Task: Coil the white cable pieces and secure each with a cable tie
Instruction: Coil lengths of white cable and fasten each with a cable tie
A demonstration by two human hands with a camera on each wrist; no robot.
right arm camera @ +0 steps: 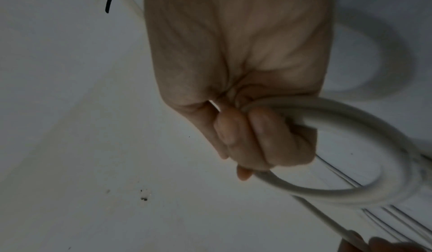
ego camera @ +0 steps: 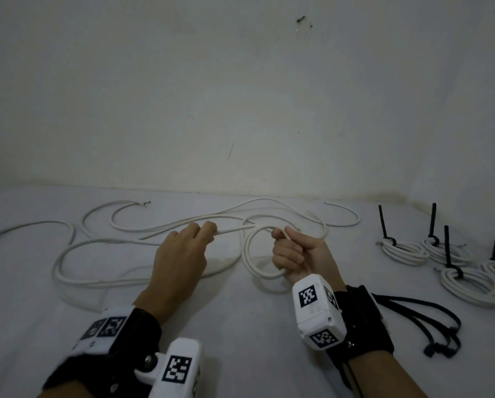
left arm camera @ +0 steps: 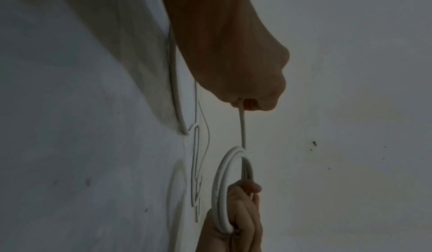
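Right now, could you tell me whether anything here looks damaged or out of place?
Nothing looks damaged. The loose white cables lie crossed over one another on the sheet, still uncoiled, while four tied coils sit neatly on the right.

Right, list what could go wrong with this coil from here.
The loose cable crosses itself on the sheet, so pulling through the left hand may snag. The right hand holds the coil at one spot only; its loops could spring apart before a spare tie is fetched.

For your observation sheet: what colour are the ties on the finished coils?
Black, on the cable ties securing the coils; clearest in the head view.
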